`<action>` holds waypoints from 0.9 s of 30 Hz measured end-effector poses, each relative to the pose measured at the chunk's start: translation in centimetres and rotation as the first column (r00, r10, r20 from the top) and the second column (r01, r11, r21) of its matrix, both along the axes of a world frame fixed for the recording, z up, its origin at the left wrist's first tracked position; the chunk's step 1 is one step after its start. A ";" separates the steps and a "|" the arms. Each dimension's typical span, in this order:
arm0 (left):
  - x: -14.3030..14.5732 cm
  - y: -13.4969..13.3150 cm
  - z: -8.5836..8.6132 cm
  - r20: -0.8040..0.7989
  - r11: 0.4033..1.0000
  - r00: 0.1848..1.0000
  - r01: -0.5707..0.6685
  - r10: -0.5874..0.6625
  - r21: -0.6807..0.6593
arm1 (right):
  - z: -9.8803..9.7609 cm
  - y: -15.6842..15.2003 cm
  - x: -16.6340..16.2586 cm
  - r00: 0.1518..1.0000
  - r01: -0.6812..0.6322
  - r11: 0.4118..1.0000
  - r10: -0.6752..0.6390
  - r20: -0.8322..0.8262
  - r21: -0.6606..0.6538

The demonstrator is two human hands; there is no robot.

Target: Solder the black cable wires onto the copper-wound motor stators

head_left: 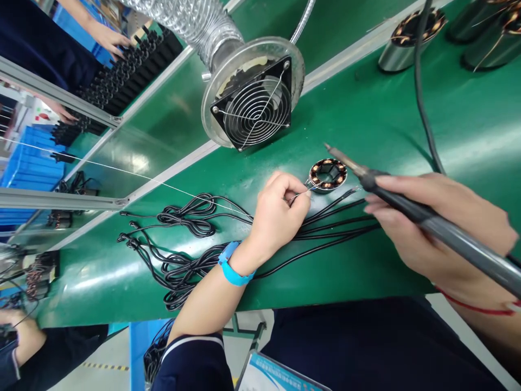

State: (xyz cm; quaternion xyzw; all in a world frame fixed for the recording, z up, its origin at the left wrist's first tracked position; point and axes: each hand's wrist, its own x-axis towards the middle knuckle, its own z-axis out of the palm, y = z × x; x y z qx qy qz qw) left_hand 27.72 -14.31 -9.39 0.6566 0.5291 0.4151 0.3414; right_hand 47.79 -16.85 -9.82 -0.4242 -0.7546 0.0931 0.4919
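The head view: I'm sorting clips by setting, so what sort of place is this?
Most likely an electronics or motor workshop: a soldering iron is held near a ring of copper coils, and a fan with a silver hose hangs above the green bench.

A glossy green-topped desk reflects white light in pale streaks. 2 silver metal bars reach in from the left edge, a blue plastic crate between them. Yellow-and-black striping marks the pale grey floor.
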 end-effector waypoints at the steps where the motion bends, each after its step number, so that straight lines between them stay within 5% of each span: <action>1: 0.1 0.0 0.0 -0.008 1.000 1.000 -0.002 0.002 0.010 | 0.0 -0.3 0.3 1.000 -0.022 1.000 0.022 -0.007 0.001; 6: 0.2 0.0 -0.1 -0.011 0.999 1.000 -0.005 0.005 0.034 | -0.9 -1.3 1.1 0.993 -0.102 0.995 0.102 -0.067 -0.002; 14: 0.3 -0.1 -0.2 -0.002 0.999 1.000 0.004 -0.004 0.036 | -3.0 -2.0 0.9 0.985 -0.033 0.998 0.023 -0.174 -0.057; 27: 0.5 -0.1 0.0 -0.018 1.000 1.000 -0.013 0.013 -0.012 | -2.1 -1.6 0.9 0.994 -0.023 1.000 0.022 -0.111 0.000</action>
